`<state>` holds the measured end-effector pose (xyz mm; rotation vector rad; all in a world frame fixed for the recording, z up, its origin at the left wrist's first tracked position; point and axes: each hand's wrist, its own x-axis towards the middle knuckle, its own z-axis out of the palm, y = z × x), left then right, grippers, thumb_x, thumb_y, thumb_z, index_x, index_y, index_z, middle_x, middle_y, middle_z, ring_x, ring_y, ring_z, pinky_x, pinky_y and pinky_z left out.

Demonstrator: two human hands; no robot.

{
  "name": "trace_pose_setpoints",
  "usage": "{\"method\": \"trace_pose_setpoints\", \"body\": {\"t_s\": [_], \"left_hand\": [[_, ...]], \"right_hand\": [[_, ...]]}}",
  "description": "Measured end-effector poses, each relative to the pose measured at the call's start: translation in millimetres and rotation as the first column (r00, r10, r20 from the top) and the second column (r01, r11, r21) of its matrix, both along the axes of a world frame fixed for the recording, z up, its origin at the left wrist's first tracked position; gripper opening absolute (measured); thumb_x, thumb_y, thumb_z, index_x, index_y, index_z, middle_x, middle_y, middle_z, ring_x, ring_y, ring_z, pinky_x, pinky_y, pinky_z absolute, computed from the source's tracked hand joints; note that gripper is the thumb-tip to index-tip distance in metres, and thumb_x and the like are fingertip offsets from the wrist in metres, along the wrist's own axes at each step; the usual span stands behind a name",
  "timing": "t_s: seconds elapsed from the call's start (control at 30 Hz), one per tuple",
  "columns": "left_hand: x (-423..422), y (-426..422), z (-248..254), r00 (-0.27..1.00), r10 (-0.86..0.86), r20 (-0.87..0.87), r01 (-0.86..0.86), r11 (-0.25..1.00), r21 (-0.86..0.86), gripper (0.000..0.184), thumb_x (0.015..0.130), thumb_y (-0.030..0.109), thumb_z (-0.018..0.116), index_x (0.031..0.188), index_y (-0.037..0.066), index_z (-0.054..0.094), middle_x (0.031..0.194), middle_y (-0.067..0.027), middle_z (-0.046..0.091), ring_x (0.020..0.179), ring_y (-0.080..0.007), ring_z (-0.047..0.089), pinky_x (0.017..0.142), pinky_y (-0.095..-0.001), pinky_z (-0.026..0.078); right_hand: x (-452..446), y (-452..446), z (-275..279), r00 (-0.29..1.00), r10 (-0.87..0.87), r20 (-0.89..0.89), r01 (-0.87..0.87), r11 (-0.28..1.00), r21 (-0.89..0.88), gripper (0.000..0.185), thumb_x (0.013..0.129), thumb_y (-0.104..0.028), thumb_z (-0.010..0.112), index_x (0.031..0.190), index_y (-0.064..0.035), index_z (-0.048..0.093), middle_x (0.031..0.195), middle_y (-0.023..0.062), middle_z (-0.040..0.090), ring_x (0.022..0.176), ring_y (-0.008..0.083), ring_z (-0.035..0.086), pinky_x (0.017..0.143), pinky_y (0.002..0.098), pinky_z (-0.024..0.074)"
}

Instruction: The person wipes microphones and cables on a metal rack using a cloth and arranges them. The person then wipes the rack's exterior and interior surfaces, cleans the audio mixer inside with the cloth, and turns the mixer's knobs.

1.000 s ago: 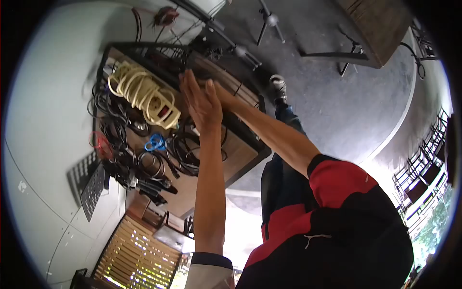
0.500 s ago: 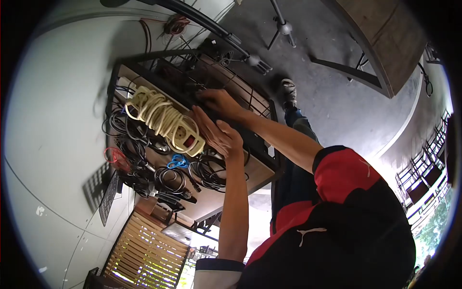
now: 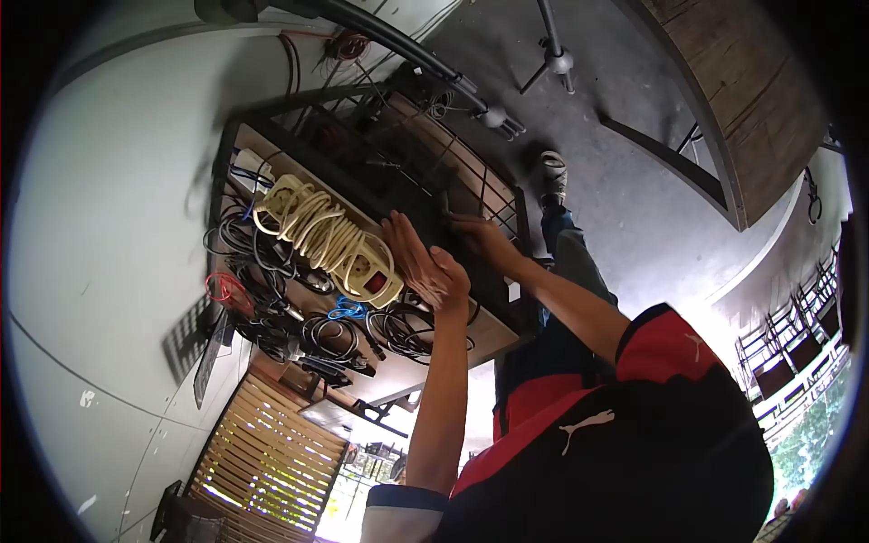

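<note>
My left hand [image 3: 429, 271] lies with its fingers stretched flat beside the end of a cream power strip [image 3: 369, 269], which has its own cord [image 3: 312, 226] wound round it. A red switch shows at the strip's near end. Over the dark part of the rack, my right hand [image 3: 487, 239] has its fingers bent and pressed together against something dark; what they hold is hidden in shadow. Coiled black cables [image 3: 398, 330], a blue cable [image 3: 348, 309] and a red cable [image 3: 228, 290] lie on the wooden shelf [image 3: 484, 342] beside the strip.
The shelf belongs to a black metal rack [image 3: 281, 136] standing against a pale wall [image 3: 109, 199]. Black stand legs [image 3: 493, 118] are beyond it. A wooden table [image 3: 724, 81] is at upper right, and my shoe [image 3: 553, 176] rests on the grey floor [image 3: 625, 190].
My right hand has moved right and down along the rack, away from the far side of my left hand. My left hand stays by the power strip. The whole view has shifted slightly.
</note>
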<state>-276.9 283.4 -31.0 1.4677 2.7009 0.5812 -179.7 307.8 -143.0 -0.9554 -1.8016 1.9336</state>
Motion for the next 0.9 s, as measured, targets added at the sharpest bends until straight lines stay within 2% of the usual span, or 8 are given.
{"method": "trace_pose_setpoints", "body": {"t_s": [0.2,0.27,0.37,0.43,0.53,0.57,0.8,0.9], "left_hand": [[2.8,-0.1,0.1,0.999,0.009,0.042,-0.008,1.000,-0.016,0.055,0.098,0.032,0.020,0.132,-0.006,0.041,0.135,-0.0214,0.044,0.126,-0.0404,0.039,0.106,-0.0482,0.029],[2.6,-0.1,-0.3,0.999,0.000,0.041,0.000,1.000,0.006,0.055,0.098,0.032,0.020,0.131,-0.006,0.042,0.134,-0.0210,0.045,0.126,-0.0403,0.039,0.105,-0.0483,0.029],[1.7,0.2,-0.9,0.999,-0.019,0.041,0.019,1.000,0.016,0.055,0.098,0.032,0.021,0.131,-0.006,0.042,0.134,-0.0209,0.045,0.126,-0.0405,0.040,0.105,-0.0480,0.029],[1.5,-1.5,-2.0,0.999,-0.025,0.036,0.025,1.000,-0.001,0.052,0.096,0.026,0.021,0.133,-0.006,0.040,0.135,-0.0209,0.044,0.126,-0.0405,0.039,0.105,-0.0478,0.029],[1.7,-1.4,0.1,0.999,-0.031,0.033,0.031,0.999,0.007,0.052,0.096,0.026,0.021,0.133,-0.006,0.040,0.135,-0.0208,0.044,0.127,-0.0402,0.039,0.104,-0.0481,0.030],[2.3,-3.3,-3.7,0.999,-0.010,0.046,0.009,1.000,0.023,0.052,0.097,0.027,0.021,0.132,-0.006,0.041,0.134,-0.0206,0.044,0.126,-0.0402,0.039,0.103,-0.0485,0.030],[0.3,-3.2,-5.7,0.998,-0.066,0.014,0.065,0.995,0.069,0.052,0.097,0.028,0.021,0.131,-0.005,0.042,0.133,-0.0201,0.046,0.125,-0.0402,0.041,0.103,-0.0488,0.031],[1.2,-4.0,-5.8,0.999,-0.044,0.019,0.043,0.996,0.076,0.050,0.098,0.026,0.022,0.131,-0.005,0.043,0.131,-0.0200,0.048,0.124,-0.0397,0.042,0.102,-0.0492,0.032]], "right_hand": [[-30.9,21.9,39.5,0.990,-0.118,-0.080,0.092,0.958,-0.272,0.040,0.075,0.005,0.053,0.114,0.0016,0.058,0.115,0.0200,0.060,0.107,0.0341,0.058,0.092,0.0377,0.0459],[-37.1,0.3,15.4,0.966,-0.164,-0.202,0.137,0.980,-0.145,0.039,0.075,0.006,0.052,0.113,0.0019,0.058,0.113,0.0207,0.060,0.105,0.0337,0.059,0.090,0.0365,0.0464],[-21.7,-0.3,-2.4,0.984,-0.171,-0.057,0.172,0.985,0.007,0.039,0.075,0.006,0.052,0.112,0.0021,0.059,0.111,0.0216,0.061,0.104,0.0330,0.060,0.088,0.0356,0.0472],[-8.4,7.6,-3.2,0.996,0.026,0.081,-0.010,0.980,-0.197,0.038,0.075,0.006,0.052,0.112,0.0022,0.059,0.112,0.0216,0.060,0.104,0.0322,0.060,0.088,0.0354,0.0475],[-15.4,16.7,45.1,0.994,-0.096,0.042,0.105,0.925,-0.365,0.038,0.075,0.005,0.052,0.112,0.0022,0.058,0.112,0.0208,0.060,0.104,0.0323,0.059,0.088,0.0365,0.0475],[-20.6,13.2,48.6,0.979,-0.173,-0.104,0.130,0.935,-0.330,0.037,0.075,0.005,0.052,0.111,0.0028,0.058,0.113,0.0196,0.061,0.103,0.0328,0.060,0.088,0.0367,0.0473],[5.4,-5.5,0.0,0.999,-0.028,0.033,0.028,1.000,0.008,0.036,0.074,0.006,0.054,0.110,0.0022,0.059,0.116,0.0178,0.059,0.108,0.0331,0.057,0.091,0.0361,0.0459],[29.3,-21.7,26.7,0.973,-0.223,0.064,0.226,0.974,-0.034,0.035,0.074,0.007,0.053,0.108,0.0014,0.061,0.113,0.0171,0.060,0.108,0.0333,0.057,0.091,0.0364,0.0464]]}}
